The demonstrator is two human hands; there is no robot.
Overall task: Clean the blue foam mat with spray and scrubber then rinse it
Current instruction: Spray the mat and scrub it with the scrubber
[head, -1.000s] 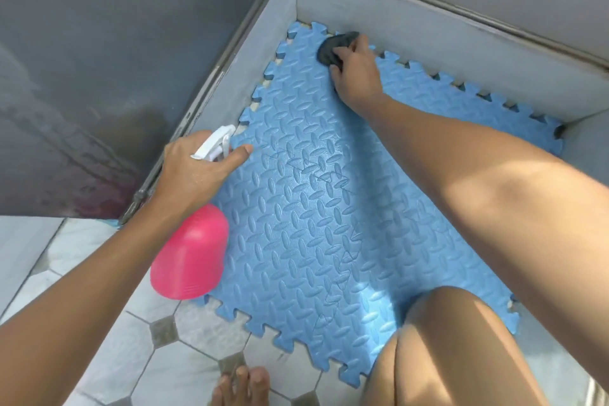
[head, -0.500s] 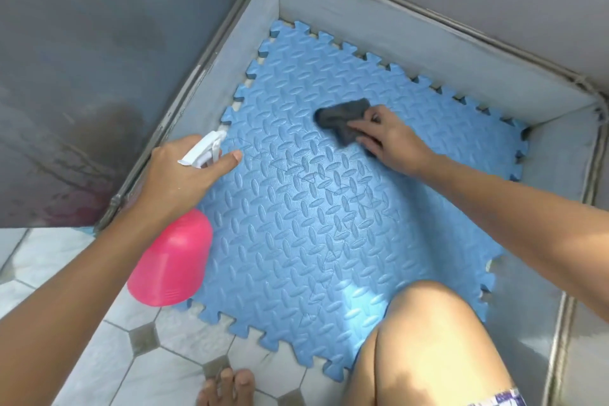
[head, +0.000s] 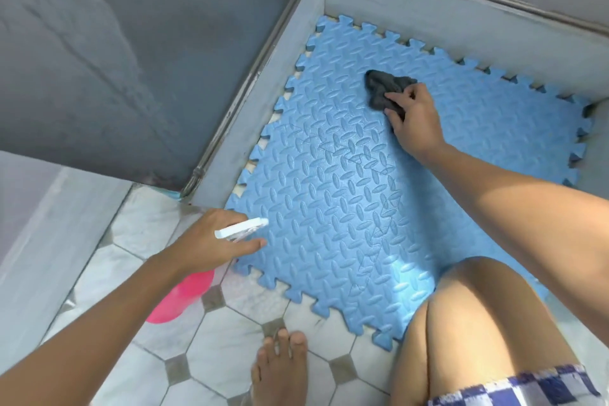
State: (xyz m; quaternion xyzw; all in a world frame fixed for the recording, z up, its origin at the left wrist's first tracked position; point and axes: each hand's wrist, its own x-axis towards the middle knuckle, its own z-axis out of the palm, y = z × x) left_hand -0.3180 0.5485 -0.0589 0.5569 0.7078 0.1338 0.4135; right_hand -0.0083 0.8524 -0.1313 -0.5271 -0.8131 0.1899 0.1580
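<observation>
The blue foam mat [head: 346,194] with puzzle edges lies flat in a corner, its near edge over the tiled floor. My right hand [head: 415,122] presses a dark grey scrubber [head: 384,89] onto the mat's far part. My left hand [head: 211,242] grips a pink spray bottle [head: 184,298] by its white trigger head [head: 240,229]. The nozzle points right, over the mat's near left corner. My forearm hides most of the bottle.
Grey walls with a low grey skirting [head: 263,102] enclose the mat at left and back. White and grey floor tiles [head: 227,349] lie in front. My bare foot [head: 281,369] and bent knee [head: 481,313] are at the mat's near edge.
My right hand slid the scrubber from the far corner toward the middle of the mat, then a little farther out again. My left hand lowered the spray bottle toward the mat's near left corner.
</observation>
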